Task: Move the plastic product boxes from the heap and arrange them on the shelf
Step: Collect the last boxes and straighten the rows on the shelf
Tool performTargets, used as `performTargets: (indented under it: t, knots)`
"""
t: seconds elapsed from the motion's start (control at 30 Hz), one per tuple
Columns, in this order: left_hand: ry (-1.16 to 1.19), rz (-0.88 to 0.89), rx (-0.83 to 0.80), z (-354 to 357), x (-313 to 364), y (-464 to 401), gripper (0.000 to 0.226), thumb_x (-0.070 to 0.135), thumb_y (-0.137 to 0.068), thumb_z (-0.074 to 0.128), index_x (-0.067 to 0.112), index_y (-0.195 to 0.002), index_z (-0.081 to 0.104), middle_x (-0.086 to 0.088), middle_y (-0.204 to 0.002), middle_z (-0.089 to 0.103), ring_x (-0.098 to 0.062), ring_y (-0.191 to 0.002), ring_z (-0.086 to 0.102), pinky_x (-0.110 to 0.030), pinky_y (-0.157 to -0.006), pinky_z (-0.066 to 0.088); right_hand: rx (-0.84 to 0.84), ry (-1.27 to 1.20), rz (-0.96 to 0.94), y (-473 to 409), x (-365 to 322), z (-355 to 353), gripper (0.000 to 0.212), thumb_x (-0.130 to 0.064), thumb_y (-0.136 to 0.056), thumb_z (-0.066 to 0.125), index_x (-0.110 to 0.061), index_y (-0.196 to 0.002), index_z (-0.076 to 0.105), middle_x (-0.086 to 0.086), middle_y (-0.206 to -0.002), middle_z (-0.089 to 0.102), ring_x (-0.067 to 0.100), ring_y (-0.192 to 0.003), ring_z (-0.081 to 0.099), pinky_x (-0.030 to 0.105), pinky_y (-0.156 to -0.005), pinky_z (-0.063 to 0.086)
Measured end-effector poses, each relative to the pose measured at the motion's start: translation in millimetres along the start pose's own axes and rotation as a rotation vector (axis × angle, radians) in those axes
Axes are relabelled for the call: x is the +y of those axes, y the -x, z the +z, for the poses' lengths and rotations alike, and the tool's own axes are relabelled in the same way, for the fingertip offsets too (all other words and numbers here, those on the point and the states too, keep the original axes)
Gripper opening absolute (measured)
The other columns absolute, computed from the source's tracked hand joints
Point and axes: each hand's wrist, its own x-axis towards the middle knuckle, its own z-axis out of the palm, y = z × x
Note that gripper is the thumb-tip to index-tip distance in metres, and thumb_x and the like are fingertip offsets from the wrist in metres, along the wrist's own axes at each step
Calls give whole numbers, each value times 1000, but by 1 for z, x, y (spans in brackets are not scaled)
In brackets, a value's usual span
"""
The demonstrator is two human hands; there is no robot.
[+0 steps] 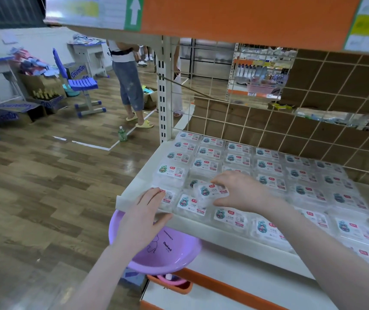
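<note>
Left hand (pixel 144 211): laid flat, fingers straight, pressed on the front-left corner box (pixel 168 198) at the shelf (pixel 134 175) edge; nothing is gripped.

Held box (pixel 210 193): pinched between thumb and curled fingers of the right hand (pixel 241 191), raised slightly and tilted over the second column of the front rows, just right of the left hand. Its long axis is set roughly left-to-right, matched to the neighbouring labels.

Arranged boxes (pixel 268 166): laid flat in rows across the shelf, touching.

Judgement: the slot is directly beneath the right hand, which is nearer; a short downward placement is called for. The heap is not seen.

Purple basin (pixel 156 249): kept below the shelf edge.
</note>
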Motion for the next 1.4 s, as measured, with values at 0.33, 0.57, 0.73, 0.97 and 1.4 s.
performTargets:
  t: [0.33, 0.57, 0.73, 0.97, 1.4]
  knots:
    - [-28, -32, 51, 2, 4, -4, 46, 31, -82, 71, 8, -121, 62, -3, -128, 57, -21, -124, 50, -34, -91, 48, 198, -3, 155, -12, -27, 22, 45, -43, -88, 53, -22, -127, 51, 1, -127, 51, 20, -120, 43, 32, -92, 38]
    - [-46, 2, 40, 1, 1, -6, 44, 28, -81, 72, 5, -117, 63, -8, -124, 60, -26, -119, 54, -36, -94, 47, 214, -37, 188, -20, -36, 24, 43, -38, -90, 53, -17, -127, 51, 3, -128, 50, 21, -121, 41, 30, -93, 33]
    - [-21, 19, -14, -1, -1, -9, 46, 28, -82, 71, 4, -120, 62, -10, -125, 58, -29, -121, 52, -37, -98, 43, 237, -53, 239, -21, -43, 25, 43, -37, -89, 55, -17, -127, 51, 3, -127, 50, 21, -120, 42, 30, -94, 32]
    - [-40, 124, 28, -4, -6, -13, 43, 24, -71, 80, 2, -105, 65, -13, -105, 64, -32, -100, 62, -37, -88, 50, 345, -66, 311, -21, -54, 34, 42, -32, -88, 58, -15, -127, 54, 3, -126, 53, 22, -117, 44, 28, -95, 30]
    - [-26, 146, -101, -20, 13, -1, 49, 28, -81, 72, 1, -120, 60, -17, -125, 58, -36, -117, 54, -43, -96, 45, 588, -251, 651, 76, -33, 31, 40, -33, -91, 58, -15, -126, 57, 5, -127, 56, 25, -115, 50, 34, -89, 41]
